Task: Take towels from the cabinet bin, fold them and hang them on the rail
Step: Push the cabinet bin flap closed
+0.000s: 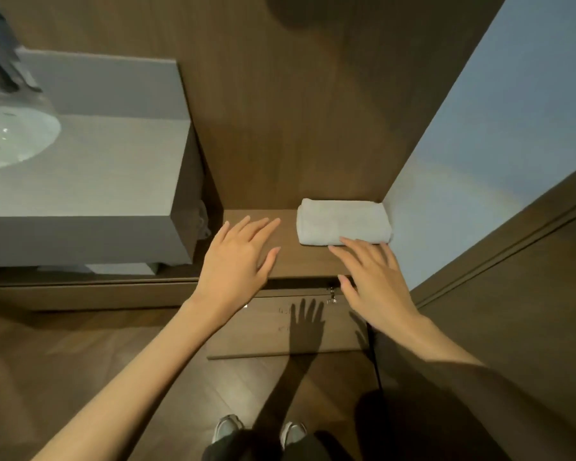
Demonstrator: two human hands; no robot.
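- Head view looks down into a wooden niche. One folded grey towel (343, 221) lies in the back right corner of its shelf (303, 261), against the pale right wall.
- The left hand (236, 261) is spread flat over the shelf's left front part, fingers straight, holding nothing.
- The right hand (373, 277) is splayed at the front edge, fingertips touching the towel's near edge without gripping.
- Under the shelf's front edge a hinged wooden panel (280, 327) juts out; what lies behind it is hidden.

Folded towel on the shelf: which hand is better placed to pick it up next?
Right. The right hand has its fingertips at the near edge of the folded towel; the left hand is spread over the wooden shelf, apart from it.
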